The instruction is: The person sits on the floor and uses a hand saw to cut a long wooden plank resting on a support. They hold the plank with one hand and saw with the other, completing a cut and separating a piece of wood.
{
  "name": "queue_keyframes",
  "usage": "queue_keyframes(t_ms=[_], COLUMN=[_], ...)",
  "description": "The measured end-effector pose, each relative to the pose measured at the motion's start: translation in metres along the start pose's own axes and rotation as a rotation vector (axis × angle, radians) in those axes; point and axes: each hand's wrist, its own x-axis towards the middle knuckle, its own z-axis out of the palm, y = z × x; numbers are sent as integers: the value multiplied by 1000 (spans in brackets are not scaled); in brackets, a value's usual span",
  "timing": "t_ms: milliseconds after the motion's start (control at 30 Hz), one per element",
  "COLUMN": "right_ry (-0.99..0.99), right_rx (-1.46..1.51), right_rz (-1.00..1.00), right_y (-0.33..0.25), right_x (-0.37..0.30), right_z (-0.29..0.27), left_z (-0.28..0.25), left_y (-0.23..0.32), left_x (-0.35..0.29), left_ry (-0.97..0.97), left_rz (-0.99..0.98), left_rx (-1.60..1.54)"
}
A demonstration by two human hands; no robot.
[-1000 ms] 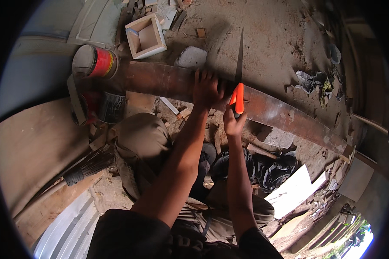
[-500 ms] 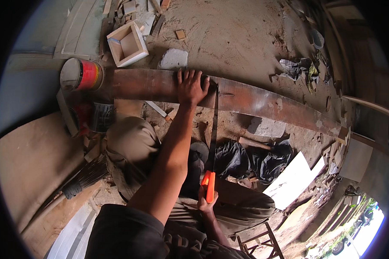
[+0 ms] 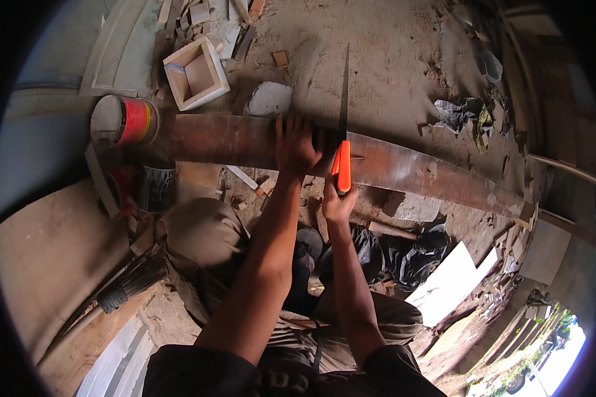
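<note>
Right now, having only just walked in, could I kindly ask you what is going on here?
A person is at a long, brown, worn flat board. Their right hand grips the bright orange handle of a hand saw with a thin, dark blade, which points away from them, past the board's far edge. Their left hand lies on the board, to the left of the saw. Beyond the board are an open, square, white-sided box and a pale grey block.

Bright daylight (image 3: 564, 362) glares at lower right, beyond a dusty, scrap-strewn brown floor (image 3: 397, 73).
</note>
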Motion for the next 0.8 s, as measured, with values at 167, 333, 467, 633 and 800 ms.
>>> queue_keyframes(t_ms=[167,333,467,633,800], right_ry=[-87,-194,-226,-87,-84], right_rx=[78,14,-122,109,85], right_rz=[99,124,128,48,128], right_y=[31,17,1,22,15], right_x=[-59,-189,-240,-207,-90], right_z=[-22,-79,-115,-92,-40], left_z=[14,16,14,12,9], left_y=[-6,-10,-2,-3,4], left_x=[3,1,3,2,2], left_ry=[38,98,68,2,-158], left_rz=[18,27,30,27,-12], left_rx=[22,94,49,114,84])
